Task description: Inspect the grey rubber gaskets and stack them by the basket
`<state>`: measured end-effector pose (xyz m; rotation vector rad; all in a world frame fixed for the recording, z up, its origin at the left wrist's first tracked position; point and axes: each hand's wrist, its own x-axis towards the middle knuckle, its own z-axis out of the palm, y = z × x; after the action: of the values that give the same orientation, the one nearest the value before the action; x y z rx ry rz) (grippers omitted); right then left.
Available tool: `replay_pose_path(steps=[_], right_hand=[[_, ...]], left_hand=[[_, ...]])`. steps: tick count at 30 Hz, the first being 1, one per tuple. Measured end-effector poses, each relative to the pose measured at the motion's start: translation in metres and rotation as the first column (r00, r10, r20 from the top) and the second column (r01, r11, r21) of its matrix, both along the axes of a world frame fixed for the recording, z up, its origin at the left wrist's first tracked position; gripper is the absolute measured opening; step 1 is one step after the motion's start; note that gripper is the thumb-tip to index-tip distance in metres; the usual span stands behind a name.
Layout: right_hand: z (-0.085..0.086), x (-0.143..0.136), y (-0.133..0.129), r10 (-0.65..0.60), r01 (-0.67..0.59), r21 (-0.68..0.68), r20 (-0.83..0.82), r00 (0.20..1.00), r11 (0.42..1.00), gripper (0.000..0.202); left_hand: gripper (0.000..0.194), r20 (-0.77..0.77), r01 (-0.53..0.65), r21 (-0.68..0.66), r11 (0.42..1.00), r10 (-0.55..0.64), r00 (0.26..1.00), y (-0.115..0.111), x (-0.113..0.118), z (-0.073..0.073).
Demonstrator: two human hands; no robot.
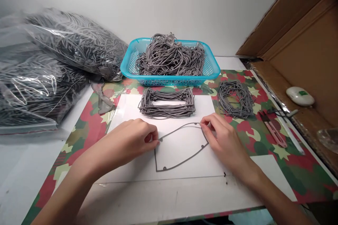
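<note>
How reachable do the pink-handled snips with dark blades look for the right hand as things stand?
Probably yes: nothing seen stands between the right hand and the snips on the camouflage-patterned cover, though that hand would first have to leave the thin grey curved-sided frame it touches.

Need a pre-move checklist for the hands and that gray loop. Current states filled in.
1. Left hand at the gray loop: ok, fingertips on its upper left part.
2. Right hand at the loop: ok, fingertips at its upper right corner.
3. Loop spread open, not twisted into a tangle: ok.
4. Loop flat on the white paper all round: cannot tell.
5. Loop apart from the stacked loops behind it: ok.
6. Pink snips apart from both hands: ok, lying right of the right hand.
</note>
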<state>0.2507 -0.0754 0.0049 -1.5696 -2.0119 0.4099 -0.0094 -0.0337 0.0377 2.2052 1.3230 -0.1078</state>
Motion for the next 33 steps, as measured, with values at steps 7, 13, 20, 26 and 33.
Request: replay_pose_path(steps=[7, 13, 20, 26, 33], right_hand=[[0.011, 0.003, 0.0, -0.051, 0.087, 0.041, -0.543, 0.838, 0.995, 0.006], [0.018, 0.001, -0.002, -0.044, 0.065, -0.006, -0.798, 0.601, 0.998, 0.006], [0.017, 0.007, -0.005, -0.114, 0.181, 0.054, -0.595, 0.796, 0.982, 0.012], [0.015, 0.005, -0.006, -0.174, 0.243, 0.238, -0.276, 0.945, 0.94, 0.018], [0.013, 0.006, -0.004, -0.282, 0.325, 0.116, -0.282, 0.917, 0.939, 0.019]], left_hand=[[0.011, 0.196, -0.1, 0.428, 0.898, 0.016, 0.981, 0.007, -0.001, 0.012], [0.016, 0.255, -0.112, 0.796, 0.594, -0.161, 0.953, -0.001, 0.008, 0.016], [0.014, 0.191, 0.058, 0.617, 0.785, -0.221, 0.956, -0.003, 0.007, 0.017], [0.024, 0.276, 0.076, 0.35, 0.934, -0.18, 0.944, -0.006, 0.012, 0.017], [0.031, 0.127, -0.012, 0.435, 0.9, -0.048, 0.991, 0.001, 0.011, 0.007]])
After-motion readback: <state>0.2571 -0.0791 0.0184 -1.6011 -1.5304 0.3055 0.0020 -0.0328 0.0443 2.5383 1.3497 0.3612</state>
